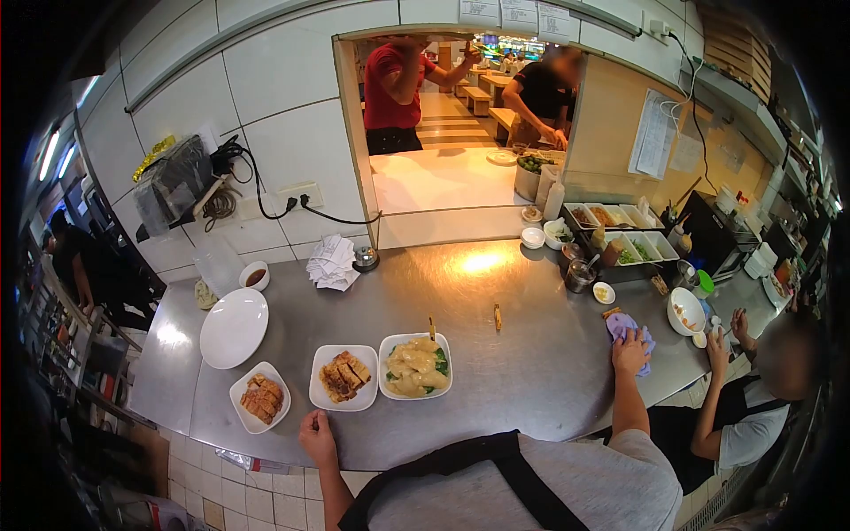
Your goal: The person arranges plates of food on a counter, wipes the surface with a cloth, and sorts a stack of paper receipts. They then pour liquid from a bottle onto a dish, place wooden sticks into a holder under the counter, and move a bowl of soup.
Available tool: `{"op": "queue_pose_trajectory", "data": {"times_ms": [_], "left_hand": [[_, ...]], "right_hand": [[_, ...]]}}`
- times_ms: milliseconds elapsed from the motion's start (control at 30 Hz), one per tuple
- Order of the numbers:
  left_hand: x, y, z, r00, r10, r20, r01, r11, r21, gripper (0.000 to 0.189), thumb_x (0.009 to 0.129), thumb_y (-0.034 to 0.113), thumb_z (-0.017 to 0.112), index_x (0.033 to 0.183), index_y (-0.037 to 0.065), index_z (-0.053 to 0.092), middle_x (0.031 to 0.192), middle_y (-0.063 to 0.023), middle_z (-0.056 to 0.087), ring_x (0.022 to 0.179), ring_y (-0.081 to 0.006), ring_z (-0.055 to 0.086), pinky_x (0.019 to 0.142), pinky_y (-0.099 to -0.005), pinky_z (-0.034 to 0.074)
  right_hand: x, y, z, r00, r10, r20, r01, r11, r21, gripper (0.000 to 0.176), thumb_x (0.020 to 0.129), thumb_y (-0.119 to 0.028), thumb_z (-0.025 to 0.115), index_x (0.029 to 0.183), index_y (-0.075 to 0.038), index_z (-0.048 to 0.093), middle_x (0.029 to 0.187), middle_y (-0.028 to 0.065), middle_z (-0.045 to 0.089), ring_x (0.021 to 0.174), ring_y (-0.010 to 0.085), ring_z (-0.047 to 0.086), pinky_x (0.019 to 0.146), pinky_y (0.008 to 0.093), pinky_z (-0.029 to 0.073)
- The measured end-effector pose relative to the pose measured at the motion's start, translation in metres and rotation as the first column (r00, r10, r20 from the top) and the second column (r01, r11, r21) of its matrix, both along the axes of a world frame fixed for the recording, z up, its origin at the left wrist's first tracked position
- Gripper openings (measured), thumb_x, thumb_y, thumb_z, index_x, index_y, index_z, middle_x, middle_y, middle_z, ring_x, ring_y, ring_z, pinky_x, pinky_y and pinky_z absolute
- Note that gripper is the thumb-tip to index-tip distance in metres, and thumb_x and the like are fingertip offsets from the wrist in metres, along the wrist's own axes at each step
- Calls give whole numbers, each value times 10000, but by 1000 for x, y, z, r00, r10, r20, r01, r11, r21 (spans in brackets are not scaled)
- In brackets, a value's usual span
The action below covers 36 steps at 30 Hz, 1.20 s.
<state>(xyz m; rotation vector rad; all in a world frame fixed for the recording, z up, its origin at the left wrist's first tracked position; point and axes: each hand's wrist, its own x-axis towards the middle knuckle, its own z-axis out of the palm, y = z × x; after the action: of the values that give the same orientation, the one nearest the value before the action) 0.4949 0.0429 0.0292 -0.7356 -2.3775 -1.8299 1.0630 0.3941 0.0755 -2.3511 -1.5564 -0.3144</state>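
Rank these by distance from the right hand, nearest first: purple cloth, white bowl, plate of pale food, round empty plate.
1. Purple cloth, under the right hand.
2. White bowl, just to its right.
3. Plate of pale food, left, mid-counter.
4. Round empty plate, far left.

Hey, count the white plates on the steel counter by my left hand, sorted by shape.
Square plates: 3
Round plate: 1
Total: 4
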Motion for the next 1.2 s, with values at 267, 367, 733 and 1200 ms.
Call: {"op": "queue_pose_trajectory", "data": {"times_ms": [267,367,733,1200], "left_hand": [[2,0,4,1000,-3,-21,3,1000,-10,173,856,141,643,873,-29,670,699,-69,632,601,-126,544,582,-285,460],[1,0,3,1000,4,-25,-4,1000,-1,180,859,147,642,874,-30,671,693,-68,629,603,-123,543,582,-284,458],[1,-2,-2,1000,7,5,-7,1000,-25,184,857,158,645,893,-20,676,700,-67,634,611,-134,547,602,-285,459],[2,-1,2,1000,-3,-22,3,1000,-16,167,835,132,650,876,-28,675,717,-95,653,617,-151,585,599,-303,479]], "right_hand": [[7,5,-12,999,32,11,-32,999,42,387,844,-305,554,1222,-227,575,1392,34,456,1196,294,466,975,562,336],[8,7,-14,999,33,17,-34,998,45,375,851,-304,547,1218,-229,579,1393,37,456,1189,301,474,974,568,338],[8,6,-13,999,22,43,-23,999,30,353,877,-308,522,1219,-234,572,1385,30,465,1189,307,475,965,577,338],[9,2,-10,1000,26,5,-26,998,59,333,891,-292,505,1203,-204,582,1381,38,463,1181,312,477,978,586,331]]}}
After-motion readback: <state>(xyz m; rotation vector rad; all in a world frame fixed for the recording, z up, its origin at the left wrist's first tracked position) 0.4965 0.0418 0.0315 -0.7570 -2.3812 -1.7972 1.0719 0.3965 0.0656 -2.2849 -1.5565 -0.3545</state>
